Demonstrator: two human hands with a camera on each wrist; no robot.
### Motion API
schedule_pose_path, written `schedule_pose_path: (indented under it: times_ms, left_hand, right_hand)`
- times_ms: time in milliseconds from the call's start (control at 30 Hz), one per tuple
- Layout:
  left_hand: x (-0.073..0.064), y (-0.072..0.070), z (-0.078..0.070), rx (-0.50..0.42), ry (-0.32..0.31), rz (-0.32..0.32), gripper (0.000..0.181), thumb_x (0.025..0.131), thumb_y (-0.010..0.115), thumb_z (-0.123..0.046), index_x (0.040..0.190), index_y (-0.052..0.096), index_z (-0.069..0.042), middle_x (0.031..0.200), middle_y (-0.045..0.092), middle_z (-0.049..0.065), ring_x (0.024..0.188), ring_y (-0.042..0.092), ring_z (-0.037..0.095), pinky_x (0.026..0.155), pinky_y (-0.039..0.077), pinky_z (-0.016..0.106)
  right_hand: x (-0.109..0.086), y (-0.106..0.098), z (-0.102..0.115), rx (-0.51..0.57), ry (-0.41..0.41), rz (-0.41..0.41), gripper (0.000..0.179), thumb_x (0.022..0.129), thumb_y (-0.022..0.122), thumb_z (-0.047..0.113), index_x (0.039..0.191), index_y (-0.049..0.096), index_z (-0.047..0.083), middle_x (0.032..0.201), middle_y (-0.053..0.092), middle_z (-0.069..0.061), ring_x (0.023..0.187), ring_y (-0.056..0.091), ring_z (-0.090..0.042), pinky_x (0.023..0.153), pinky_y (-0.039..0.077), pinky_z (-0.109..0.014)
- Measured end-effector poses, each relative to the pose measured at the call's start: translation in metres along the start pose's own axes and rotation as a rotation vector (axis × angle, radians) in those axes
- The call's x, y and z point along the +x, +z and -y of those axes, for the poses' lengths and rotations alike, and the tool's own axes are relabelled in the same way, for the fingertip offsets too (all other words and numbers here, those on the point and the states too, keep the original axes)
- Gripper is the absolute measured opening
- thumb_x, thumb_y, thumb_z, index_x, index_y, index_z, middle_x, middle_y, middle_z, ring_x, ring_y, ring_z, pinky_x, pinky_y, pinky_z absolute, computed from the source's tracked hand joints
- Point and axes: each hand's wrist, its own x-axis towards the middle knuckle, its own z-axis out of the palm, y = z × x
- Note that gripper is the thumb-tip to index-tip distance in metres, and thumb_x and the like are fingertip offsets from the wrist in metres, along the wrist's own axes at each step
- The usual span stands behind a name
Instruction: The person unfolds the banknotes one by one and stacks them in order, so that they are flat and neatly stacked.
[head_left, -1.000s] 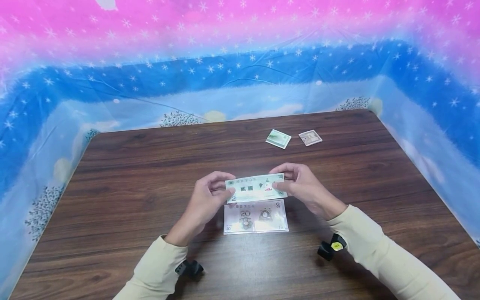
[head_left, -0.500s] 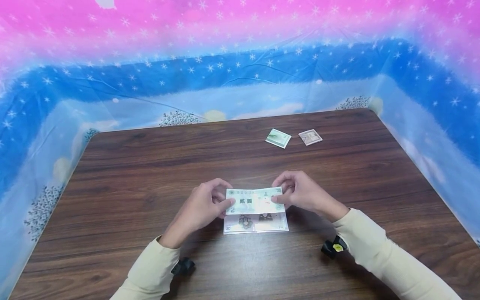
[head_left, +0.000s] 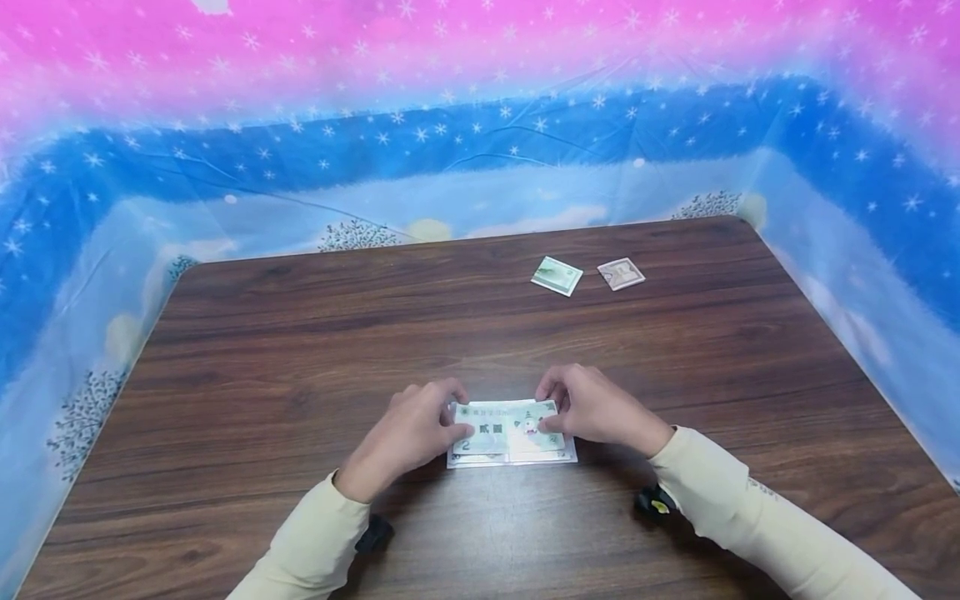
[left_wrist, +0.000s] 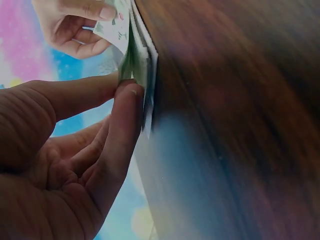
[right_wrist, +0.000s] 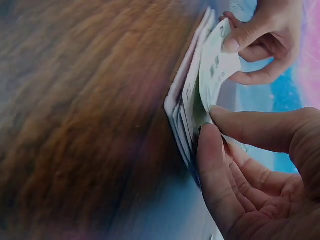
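A green play banknote [head_left: 491,429] marked 2 lies just over a pinkish stack of play banknotes [head_left: 572,458], whose front and right edges show beneath it. My left hand [head_left: 412,429] pinches the green note's left end between thumb and fingers. At its right end my right hand [head_left: 603,408] pinches the same note. From the side, in the right wrist view, the green banknote [right_wrist: 215,65] bows a little away from the stack [right_wrist: 182,85]. The left wrist view shows my left thumb and forefinger meeting at the green note's edge, close to the stack.
Farther back on the brown wood-grain table [head_left: 315,333] lie a small folded green note [head_left: 557,276] and a small folded brownish note [head_left: 621,273]. A pink and blue snowflake cloth [head_left: 450,150] hangs behind the table and along its sides.
Both hands have brought the green banknote down and toward me, from above the far edge of the stack to over most of it. The two folded notes have stayed put.
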Motion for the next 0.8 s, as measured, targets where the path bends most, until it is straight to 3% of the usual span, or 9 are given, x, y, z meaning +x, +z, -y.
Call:
schedule_pose_path:
  times_ms: [433,633,800]
  left_hand:
    - [0.001,0.005,0.002,0.058,-0.015,-0.033,0.033,0.086,0.083,-0.019,0.112,0.067,-0.006,0.073,0.061,-0.001,0.056,0.050,0.013,0.049,0.039,0.027]
    - [0.001,0.003,0.000,0.030,0.016,-0.061,0.029,0.089,0.080,-0.021,0.111,0.068,-0.007,0.074,0.066,0.001,0.056,0.055,0.012,0.049,0.044,0.028]
    - [0.000,-0.001,-0.002,0.029,0.039,-0.105,0.026,0.091,0.078,-0.020,0.112,0.069,-0.008,0.069,0.063,-0.003,0.055,0.053,0.012,0.051,0.043,0.028]
  right_hand:
    - [-0.004,0.004,-0.001,-0.166,0.024,-0.067,0.042,0.070,0.094,0.021,0.099,0.068,0.005,0.078,0.056,0.000,0.072,0.051,-0.014,0.066,0.044,-0.032]
    - [-0.002,-0.002,-0.003,-0.128,0.007,-0.104,0.037,0.075,0.091,0.023,0.097,0.066,0.007,0.077,0.057,0.001,0.068,0.051,-0.013,0.063,0.043,-0.031]
    - [0.010,-0.016,-0.009,-0.059,0.051,-0.159,0.028,0.085,0.084,0.025,0.095,0.066,0.006,0.075,0.060,0.001,0.063,0.054,-0.012,0.063,0.045,-0.031]
